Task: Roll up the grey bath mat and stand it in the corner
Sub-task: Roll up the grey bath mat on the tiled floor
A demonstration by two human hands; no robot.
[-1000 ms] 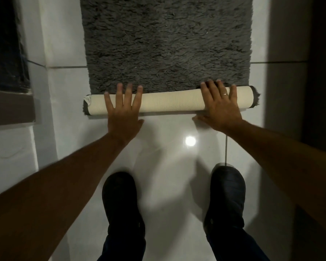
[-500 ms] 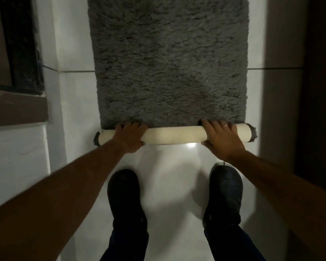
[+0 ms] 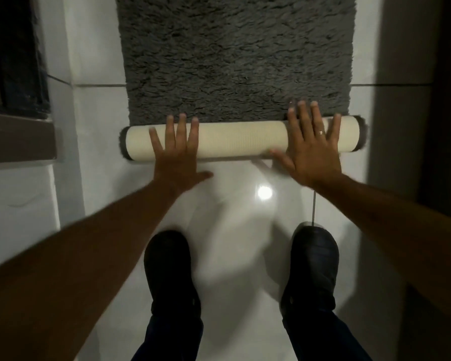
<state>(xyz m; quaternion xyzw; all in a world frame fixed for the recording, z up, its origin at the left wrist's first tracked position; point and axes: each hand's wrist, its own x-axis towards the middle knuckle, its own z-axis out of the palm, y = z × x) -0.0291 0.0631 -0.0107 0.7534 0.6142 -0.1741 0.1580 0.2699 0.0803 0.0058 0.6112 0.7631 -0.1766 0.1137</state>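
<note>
The grey shaggy bath mat (image 3: 235,53) lies flat on the white tiled floor, stretching away from me. Its near end is wound into a roll (image 3: 242,139) that shows the cream ribbed underside, with grey pile at both ends. My left hand (image 3: 177,152) rests flat on the roll's left part, fingers spread and pointing forward. My right hand (image 3: 313,147), with a ring on one finger, presses flat on the roll's right part, its fingertips reaching onto the grey pile.
My two black shoes (image 3: 171,272) (image 3: 311,267) stand on the glossy floor just behind the roll. A white wall with a dark ledge (image 3: 18,139) runs along the left. A dark wall or door (image 3: 443,126) bounds the right side.
Both hands went from curled over the roll to flat with fingers spread. The roll looks thicker than before and has moved forward over the flat mat.
</note>
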